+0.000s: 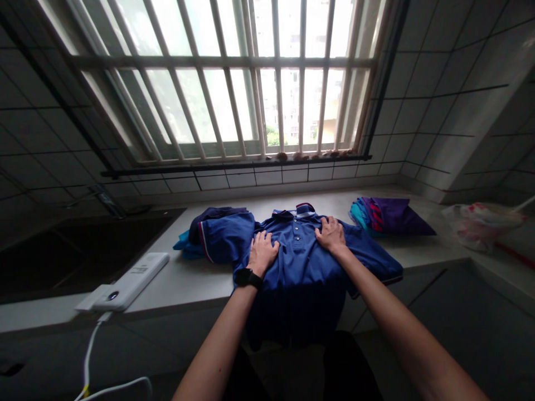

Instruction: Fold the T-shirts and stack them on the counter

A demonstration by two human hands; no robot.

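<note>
Blue polo shirt (292, 273), spread on bench (188, 284)

Buttons (296, 229) up, collar (305, 209) toward the window (259, 106), lower part hanging over the front edge; left hand (264, 252), black watch (248, 278) at wrist, released, laid on the shirt; right hand (331, 234) likewise, fingers spread; folded dark clothes (223, 212) and purple bundle (403, 216), one either side; white power bank (136, 281) with cable (87, 351), beside the sink (96, 239).

Shadow obscures the hem of a blue polo shirt (301, 273) below the worktop (192, 284); a plastic bag (480, 223) blurs near its right end.
</note>
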